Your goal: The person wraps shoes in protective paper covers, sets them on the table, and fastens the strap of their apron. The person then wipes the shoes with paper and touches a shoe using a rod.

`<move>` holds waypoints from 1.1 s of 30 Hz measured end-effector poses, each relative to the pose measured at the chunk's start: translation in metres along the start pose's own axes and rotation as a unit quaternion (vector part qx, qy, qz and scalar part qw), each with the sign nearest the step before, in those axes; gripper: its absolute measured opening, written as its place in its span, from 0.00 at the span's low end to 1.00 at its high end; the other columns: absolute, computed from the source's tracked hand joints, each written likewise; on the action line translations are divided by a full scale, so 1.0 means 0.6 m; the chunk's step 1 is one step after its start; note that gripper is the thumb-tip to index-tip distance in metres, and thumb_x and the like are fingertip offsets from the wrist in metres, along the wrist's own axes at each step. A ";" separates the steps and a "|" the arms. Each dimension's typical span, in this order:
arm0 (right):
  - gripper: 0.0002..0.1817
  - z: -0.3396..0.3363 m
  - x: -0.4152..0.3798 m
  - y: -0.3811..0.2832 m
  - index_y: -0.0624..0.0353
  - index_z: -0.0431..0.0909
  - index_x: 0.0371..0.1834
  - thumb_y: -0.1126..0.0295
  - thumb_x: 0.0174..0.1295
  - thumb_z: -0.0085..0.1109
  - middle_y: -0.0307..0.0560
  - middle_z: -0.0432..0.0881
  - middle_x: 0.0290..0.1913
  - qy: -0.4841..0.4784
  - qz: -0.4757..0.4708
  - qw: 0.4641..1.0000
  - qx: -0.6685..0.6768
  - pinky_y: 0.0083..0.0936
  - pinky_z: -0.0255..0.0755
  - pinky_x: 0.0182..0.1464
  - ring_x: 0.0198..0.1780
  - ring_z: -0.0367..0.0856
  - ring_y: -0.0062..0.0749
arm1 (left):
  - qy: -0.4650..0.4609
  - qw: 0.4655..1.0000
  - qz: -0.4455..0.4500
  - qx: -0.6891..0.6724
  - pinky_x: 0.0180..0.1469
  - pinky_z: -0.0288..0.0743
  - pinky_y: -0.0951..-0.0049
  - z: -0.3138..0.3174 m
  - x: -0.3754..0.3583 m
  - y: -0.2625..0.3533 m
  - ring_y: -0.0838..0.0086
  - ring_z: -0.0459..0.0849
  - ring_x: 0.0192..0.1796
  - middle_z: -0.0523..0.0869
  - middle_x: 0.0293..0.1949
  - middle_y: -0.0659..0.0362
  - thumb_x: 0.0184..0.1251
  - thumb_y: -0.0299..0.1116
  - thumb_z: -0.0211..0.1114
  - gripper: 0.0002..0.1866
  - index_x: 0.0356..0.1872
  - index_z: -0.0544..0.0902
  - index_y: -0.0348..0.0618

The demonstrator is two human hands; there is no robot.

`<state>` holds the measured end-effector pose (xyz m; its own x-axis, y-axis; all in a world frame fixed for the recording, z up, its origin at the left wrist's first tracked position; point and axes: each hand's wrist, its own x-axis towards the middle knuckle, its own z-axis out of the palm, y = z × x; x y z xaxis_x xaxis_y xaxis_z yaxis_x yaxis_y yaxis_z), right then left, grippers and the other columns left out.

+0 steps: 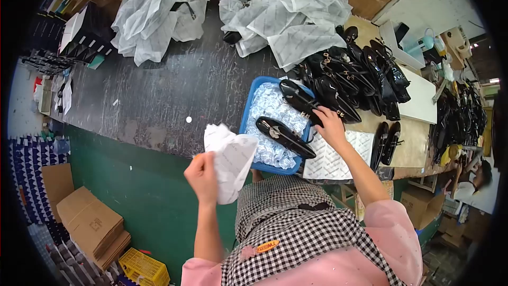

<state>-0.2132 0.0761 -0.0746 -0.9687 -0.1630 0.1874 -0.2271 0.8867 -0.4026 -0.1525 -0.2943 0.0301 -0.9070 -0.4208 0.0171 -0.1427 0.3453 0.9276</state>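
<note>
Left hand point(201, 176): raised in front of the person's body, over the near edge of the dark worktable point(159, 95); fingers closed tight on a crumpled sheet of white tissue paper point(231, 159), which sticks up and to the right of the fist.
Right hand point(329, 123): stretched out to the right rim of the blue tray point(246, 107), fingers curled around the heel end of a black shoe point(299, 100) that lies across the tray's far corner.
Blue tray: sits at the table's near edge, just beyond the checked apron point(296, 228); it is full of small white packets point(272, 111).
Second black shoe point(284, 136): lies slantwise on the packets in the tray, toe towards the person, untouched by either hand.
Shoe heap point(360, 79): many black shoes with small gold trims, piled just right of the tray.
Printed sheet point(330, 159): lies flat under the right forearm, beside the tray.
Shoe pair point(385, 143): two black shoes side by side, right of that sheet, apart from the heap.
Wrapping piles point(159, 16) point(288, 10): two loose mounds of pale printed paper on the far side of the table, well apart from the hands.
Floor left: flat cardboard boxes point(87, 222) and a yellow crate point(143, 267).
</note>
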 end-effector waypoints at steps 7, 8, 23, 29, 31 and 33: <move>0.18 -0.136 0.012 -0.031 0.65 0.83 0.49 0.67 0.57 0.67 0.51 0.80 0.53 -0.155 0.024 0.948 0.278 0.34 0.69 0.58 0.55 0.76 0.46 | -0.067 0.975 0.117 0.174 0.25 0.64 0.68 0.102 0.016 -0.026 0.70 0.72 0.20 0.75 0.19 0.52 0.67 0.31 0.66 0.11 0.28 0.81 0.32; 0.18 -0.184 0.012 -0.050 0.64 0.83 0.48 0.67 0.58 0.69 0.52 0.80 0.52 -0.250 -0.036 0.923 0.289 0.34 0.69 0.58 0.55 0.76 0.44 | -0.062 0.964 0.144 0.216 0.25 0.66 0.65 0.105 0.019 -0.030 0.64 0.75 0.19 0.77 0.20 0.49 0.67 0.32 0.66 0.12 0.28 0.82 0.34; 0.14 -0.040 0.137 -0.478 0.64 0.83 0.40 0.65 0.59 0.67 0.46 0.87 0.32 -0.316 -0.120 0.798 0.500 0.29 0.77 0.41 0.34 0.83 0.27 | 0.122 0.989 0.084 -0.004 0.27 0.56 0.77 -0.074 -0.012 0.072 0.84 0.62 0.26 0.67 0.20 0.68 0.70 0.26 0.60 0.15 0.22 0.71 0.34; 0.15 -0.042 0.013 -0.144 0.55 0.84 0.48 0.71 0.55 0.66 0.47 0.86 0.37 -0.152 -0.003 0.968 0.198 0.33 0.79 0.40 0.39 0.84 0.38 | 0.044 0.996 -0.048 -0.060 0.28 0.56 0.81 -0.077 0.001 0.043 0.88 0.63 0.27 0.69 0.22 0.74 0.75 0.31 0.58 0.16 0.25 0.77 0.34; 0.23 -0.018 -0.070 -0.095 0.52 0.79 0.56 0.70 0.55 0.66 0.50 0.83 0.43 -0.177 -0.007 0.975 0.137 0.35 0.78 0.43 0.45 0.82 0.43 | 0.008 0.998 -0.062 -0.017 0.27 0.58 0.79 -0.049 0.000 0.049 0.87 0.64 0.26 0.70 0.21 0.72 0.73 0.31 0.61 0.15 0.26 0.79 0.31; 0.41 0.002 -0.108 -0.072 0.43 0.63 0.75 0.71 0.55 0.67 0.54 0.74 0.58 -0.237 -0.015 0.966 0.105 0.38 0.75 0.54 0.58 0.74 0.51 | -0.068 0.995 0.025 0.069 0.26 0.59 0.78 -0.006 0.001 0.014 0.87 0.65 0.26 0.70 0.20 0.67 0.70 0.29 0.63 0.12 0.28 0.79 0.30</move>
<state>-0.1405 0.0477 -0.0705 -0.8873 -0.4109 -0.2094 -0.2232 0.7799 -0.5847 -0.1528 -0.2947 0.0389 -0.9582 -0.2862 0.0035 -0.1400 0.4790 0.8666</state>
